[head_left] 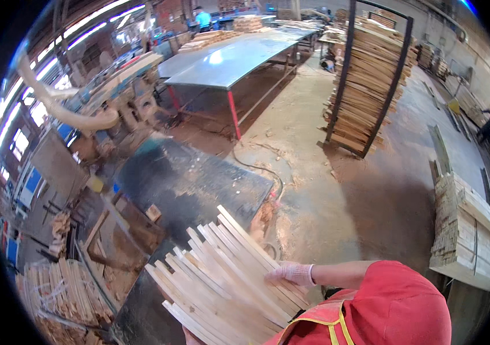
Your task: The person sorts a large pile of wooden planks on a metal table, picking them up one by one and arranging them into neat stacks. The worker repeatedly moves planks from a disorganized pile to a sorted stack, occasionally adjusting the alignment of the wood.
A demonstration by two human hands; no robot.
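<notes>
Pale wooden slats (227,276) fanned out, lower centre of frame

Right hand (294,273), in a pale knit glove: curled over the bunch's right edge, gripping the outer slats. Left hand (190,337): barely in view at the lower edge, by the slats' left side; opening and grip impossible to tell. Beyond the slats, a dark table (199,169); contact unclear. Upper centre: metal-topped table (216,72) on red legs. Upper right: stacked boards (365,86) in a dark upright rack (341,75).
</notes>
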